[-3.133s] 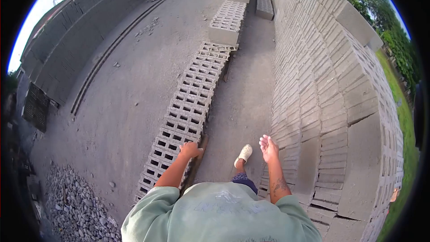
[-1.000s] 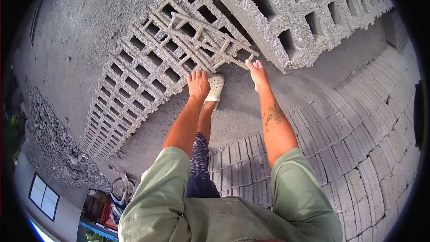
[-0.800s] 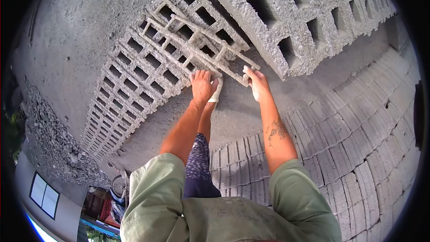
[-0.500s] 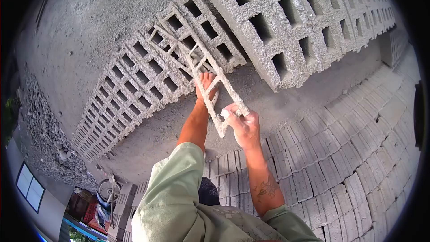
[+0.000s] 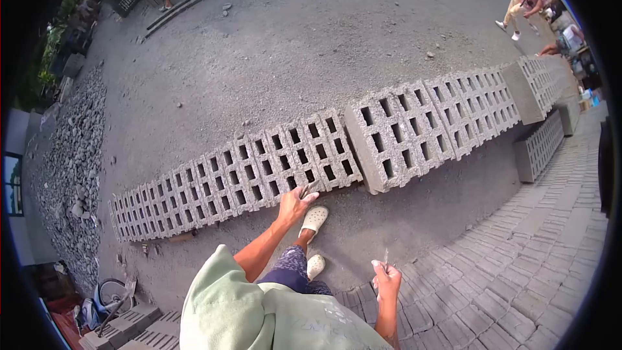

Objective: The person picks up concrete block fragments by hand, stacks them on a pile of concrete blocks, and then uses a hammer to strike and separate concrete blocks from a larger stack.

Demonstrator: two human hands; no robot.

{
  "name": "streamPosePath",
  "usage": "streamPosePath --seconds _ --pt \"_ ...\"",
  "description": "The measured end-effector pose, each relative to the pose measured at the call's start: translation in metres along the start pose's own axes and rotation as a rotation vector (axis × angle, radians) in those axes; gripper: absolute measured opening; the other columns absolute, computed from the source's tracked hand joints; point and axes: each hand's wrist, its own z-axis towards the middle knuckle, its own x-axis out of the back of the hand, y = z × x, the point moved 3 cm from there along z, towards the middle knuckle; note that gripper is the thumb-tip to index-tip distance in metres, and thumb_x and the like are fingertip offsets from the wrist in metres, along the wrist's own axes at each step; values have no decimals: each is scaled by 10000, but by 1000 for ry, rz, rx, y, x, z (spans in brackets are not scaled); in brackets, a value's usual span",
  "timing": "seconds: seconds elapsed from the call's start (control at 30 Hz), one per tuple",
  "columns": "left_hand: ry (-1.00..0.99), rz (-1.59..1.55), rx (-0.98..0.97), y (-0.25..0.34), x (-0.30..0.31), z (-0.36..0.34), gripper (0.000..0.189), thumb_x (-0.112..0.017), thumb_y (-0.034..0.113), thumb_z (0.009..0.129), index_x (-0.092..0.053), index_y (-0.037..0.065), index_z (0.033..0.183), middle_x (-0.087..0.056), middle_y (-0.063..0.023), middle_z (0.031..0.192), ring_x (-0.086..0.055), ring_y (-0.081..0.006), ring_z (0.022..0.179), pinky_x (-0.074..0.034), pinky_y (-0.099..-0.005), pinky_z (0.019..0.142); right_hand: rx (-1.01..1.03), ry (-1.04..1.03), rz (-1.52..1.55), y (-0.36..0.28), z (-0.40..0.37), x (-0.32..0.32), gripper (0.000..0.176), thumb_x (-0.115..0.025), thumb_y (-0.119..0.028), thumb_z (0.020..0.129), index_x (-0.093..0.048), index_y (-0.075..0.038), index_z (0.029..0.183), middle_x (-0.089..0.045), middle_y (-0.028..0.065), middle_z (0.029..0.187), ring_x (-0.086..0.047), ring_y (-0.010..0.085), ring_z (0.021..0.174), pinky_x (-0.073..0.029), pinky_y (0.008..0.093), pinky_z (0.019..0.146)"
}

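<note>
Block row [image 5: 227,181] lies in front, and the left grip is nearer

Grey ground [image 5: 272,91] spreads out wide from where I stand. Packed blocks [image 5: 499,285] fill the low right side, lots of them side by side.

The row is long and full of square holes. Its long way runs across the person's front. The left end is near the stone pile [image 5: 74,181], and the right end goes a bit farther ahead. Just past that right end sit some taller blocks [image 5: 427,126].

The left grip [image 5: 293,207] is the close one. It is by the near long side of the row, more toward the right end. The row is just ahead of it and off to its left. I can't tell if it touches the blocks. Its fingers are bent around a small grey piece [image 5: 307,189].

The right grip [image 5: 387,280] is well apart, out toward the packed blocks. From there, the row is ahead and to the left. Its thumb and finger look pinched on a thin bit [image 5: 387,258], too blurry to name.
</note>
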Motion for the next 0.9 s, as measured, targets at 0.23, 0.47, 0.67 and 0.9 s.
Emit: streamPosePath --seconds 0.23,0.47,0.67,0.9 --pt "31 -258 -31 29 0 -181 372 -542 380 837 -610 26 744 -590 -153 655 -574 -277 618 -422 -391 591 36 -136 329 33 -71 -37 336 -584 -325 855 -560 9 875 -593 58 708 -607 160 643 -418 233 524" --pt "-56 -214 -242 29 35 -284 265 -551 271 826 -635 20 813 -607 -199 711 -609 -342 683 -456 -405 621 29 -553 428 37 -126 -107 353 -586 -401 838 -580 -48 833 -595 22 737 -560 121 688 -397 223 569" --pt "43 -229 -90 -36 123 -283 306 -538 288 847 -605 0 766 -605 -146 635 -602 -235 592 -440 -381 552 -111 -496 348 45 -139 -170 225 -755 -240 717 -603 -100 804 -575 -9 693 -522 104 561 -412 231 449" --pt "99 -1562 482 -289 262 -326 182 -705 129 705 -526 114 675 -355 65 532 -286 -54 419 -255 -224 406 -158 -274 -35 72 -97 -158 311 -632 -346 819 -533 -58 757 -513 21 603 -511 149 492 -493 277 470"
